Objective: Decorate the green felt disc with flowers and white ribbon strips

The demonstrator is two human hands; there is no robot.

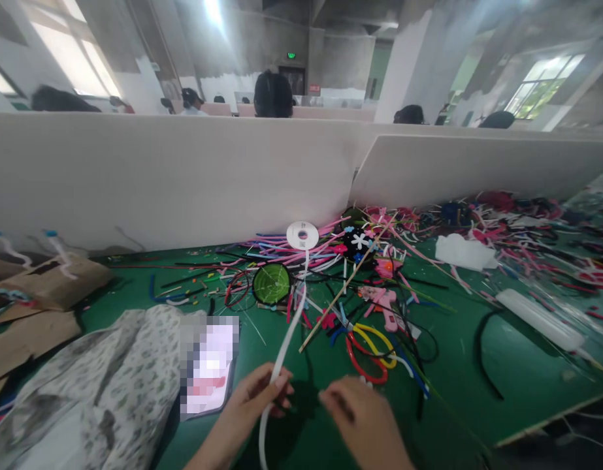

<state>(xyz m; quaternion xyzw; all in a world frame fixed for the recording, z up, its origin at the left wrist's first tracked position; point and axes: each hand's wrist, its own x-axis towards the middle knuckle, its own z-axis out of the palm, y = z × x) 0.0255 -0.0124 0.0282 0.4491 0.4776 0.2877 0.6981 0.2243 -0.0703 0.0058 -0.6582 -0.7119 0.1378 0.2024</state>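
My left hand is closed in a pinch on a white ribbon that runs up across the green table to a white spool. The ribbon's loose end hangs below my fingers toward me. My right hand is beside it, fingers curled in toward the left hand; what it holds, if anything, is hidden. Just beyond my hands lie red and yellow headbands and a thin wooden stick.
A heap of pink, black and coloured strips and hair ornaments covers the table's middle and right. A green spool, pink glue gun, phone, patterned cloth, cardboard and white dividers surround it. Other people sit behind.
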